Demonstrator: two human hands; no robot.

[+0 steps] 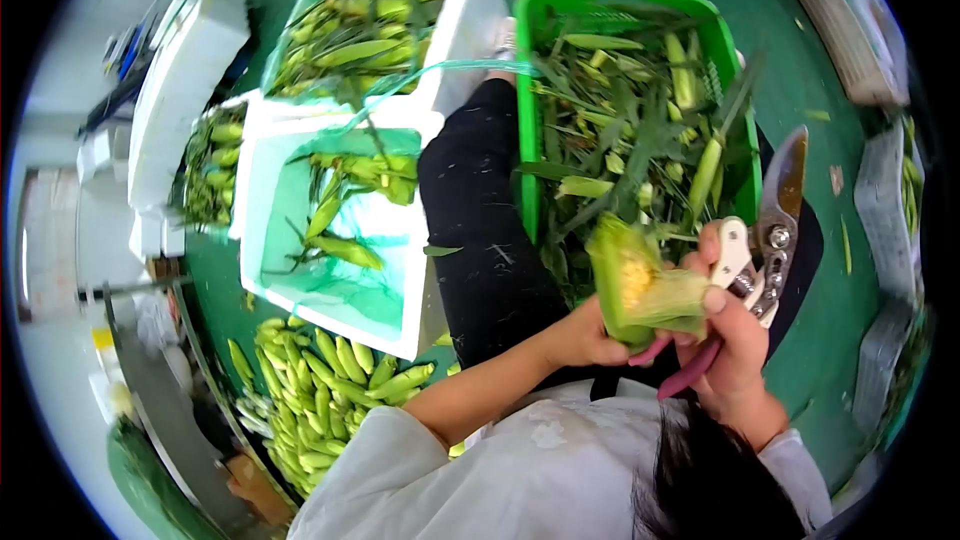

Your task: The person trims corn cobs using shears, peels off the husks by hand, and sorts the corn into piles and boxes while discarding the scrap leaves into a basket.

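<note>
My left hand (590, 338) is closed around an ear of corn (615, 275) in front of my body. The green husk is partly opened, and pale yellow kernels show at its middle. My right hand (738, 345) grips pruning shears (782, 230) with purple-pink and white handles; the metal blades point up and away. Its thumb and fingers also touch the peeled-back husk. A green plastic basket (528, 120) stands just beyond my hands, full of husks, leaves and trimmings.
An open white foam box (425, 290) with a few corn ears is left of my leg. Behind it, another foam box (470, 10) is full of corn. Trimmed ears (320, 390) lie heaped at lower left. Crates (885, 180) line the right side.
</note>
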